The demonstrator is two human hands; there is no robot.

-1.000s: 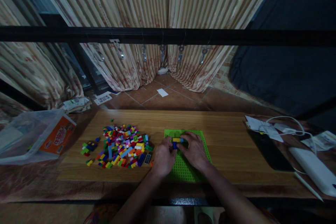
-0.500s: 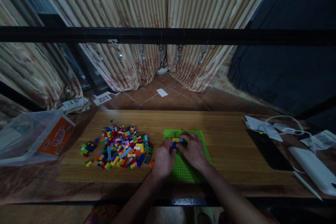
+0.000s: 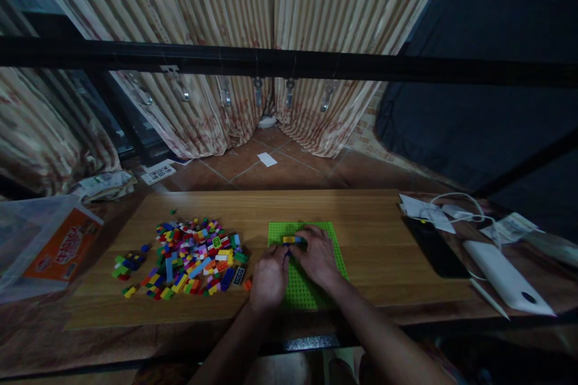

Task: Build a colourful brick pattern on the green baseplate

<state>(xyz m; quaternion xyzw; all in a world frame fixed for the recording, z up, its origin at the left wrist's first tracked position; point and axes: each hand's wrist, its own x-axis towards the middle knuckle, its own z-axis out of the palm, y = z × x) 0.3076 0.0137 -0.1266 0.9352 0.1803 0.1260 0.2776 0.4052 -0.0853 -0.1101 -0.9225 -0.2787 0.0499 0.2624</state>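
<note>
Two bare hands meet over a few toy bricks at the eleven o'clock part of a green studded baseplate (image 3: 304, 296).
From where I stand, the left hand (image 3: 270, 280) has its fingertips at a dark blue brick (image 3: 286, 246), and the right hand (image 3: 318, 258) curls around the far side of a yellow brick (image 3: 288, 240) and a light blue brick (image 3: 298, 239); I cannot tell whether either is pinching or only touching. A heap of loose bricks (image 3: 196, 258) spreads at nine o'clock from the baseplate, on the wooden board (image 3: 374, 252). The step in hand looks like fitting or adjusting pieces; such a move calls for lined-up studs, one hand steadying and the other pressing evenly.
</note>
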